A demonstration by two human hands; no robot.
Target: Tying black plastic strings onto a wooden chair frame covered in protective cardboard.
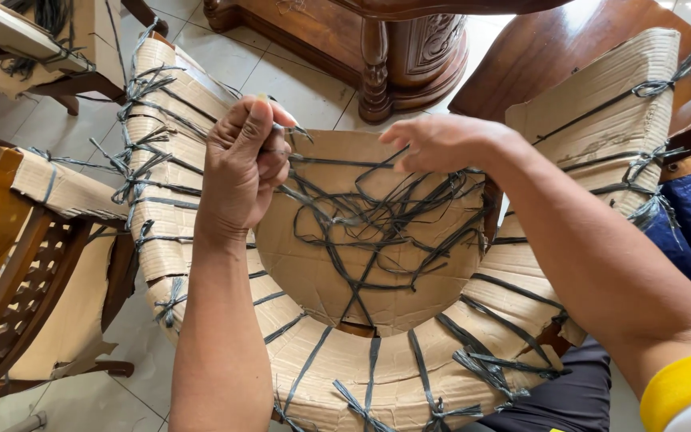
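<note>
A curved piece of furniture wrapped in corrugated cardboard [201, 240] fills the middle of the view, its tan, ribbed sheets bent into a horseshoe and bound by dark flat plastic twine [377, 216]. The twine crosses the round cardboard panel at the centre in a loose, tangled web and is knotted in frayed tufts along the curved arms.

The left hand [243, 164], at about ten o'clock from the panel's centre, is closed in a narrow pinch on a strand of the twine, fingers curled, knuckles up. The right hand [441, 142], at about one o'clock, rests on the panel's upper edge with fingers bent down among the strands; whether it grips one cannot be told.

At twelve o'clock stands a carved, glossy wooden pedestal [409, 56] on pale floor tiles [281, 80]. At nine o'clock sits a slatted wooden chair [17, 272], partly cardboard-wrapped.
</note>
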